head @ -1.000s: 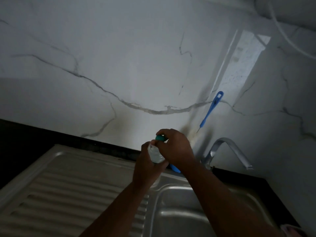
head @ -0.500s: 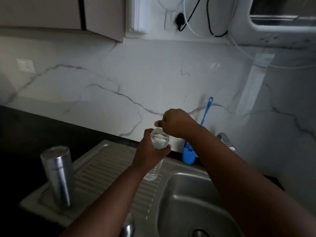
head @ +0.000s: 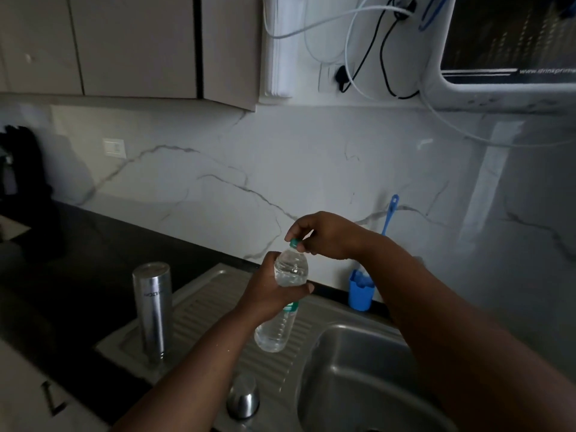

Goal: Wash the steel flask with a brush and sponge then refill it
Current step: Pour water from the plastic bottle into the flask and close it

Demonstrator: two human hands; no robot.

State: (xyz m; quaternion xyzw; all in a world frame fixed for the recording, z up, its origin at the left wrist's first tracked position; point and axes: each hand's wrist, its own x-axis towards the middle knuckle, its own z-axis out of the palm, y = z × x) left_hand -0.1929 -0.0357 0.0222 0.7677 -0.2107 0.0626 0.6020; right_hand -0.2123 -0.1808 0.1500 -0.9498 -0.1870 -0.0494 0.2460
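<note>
The steel flask stands upright on the ribbed drainboard, left of my hands. Its steel cap lies on the drainboard near the front edge. My left hand grips a clear plastic water bottle around its upper part, holding it tilted above the drainboard. My right hand pinches the bottle's green cap from above. A blue long-handled brush stands in a blue holder against the wall, behind my right forearm.
The steel sink basin lies at lower right under my right arm. Black countertop runs to the left. Cabinets hang above, and a wall-mounted water purifier with hoses and cables hangs at upper right.
The view has tilted up and back, revealing cabinets, purifier and flask cap. My hands keep holding the bottle, which sits a little lower, with my right fingers still on its cap.
</note>
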